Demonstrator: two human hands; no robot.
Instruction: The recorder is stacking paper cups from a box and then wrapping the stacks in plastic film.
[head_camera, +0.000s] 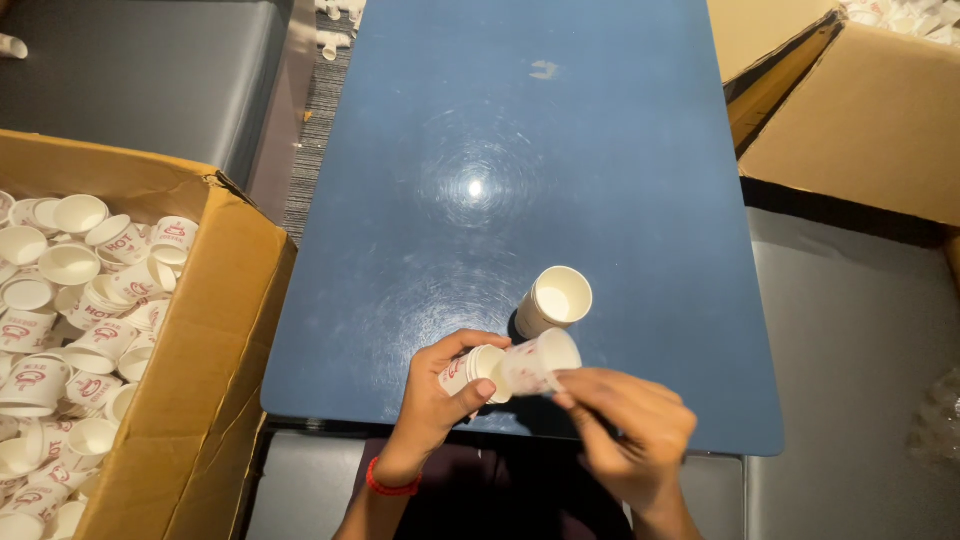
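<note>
At the near edge of the blue table (600, 150), our left hand (432, 400) grips one small paper cup (470, 370) on its side, while our right hand (625, 425) pinches a second cup (540, 360), its base meeting the first cup's mouth. Both are white with red print. Just beyond, a third cup (553, 300) stands on the table. Left of the table, a cardboard box (215, 330) brims with loose cups (70, 300).

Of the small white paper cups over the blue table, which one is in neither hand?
The white paper cup standing alone on the blue table, beyond both hands; the other two are held.
</note>
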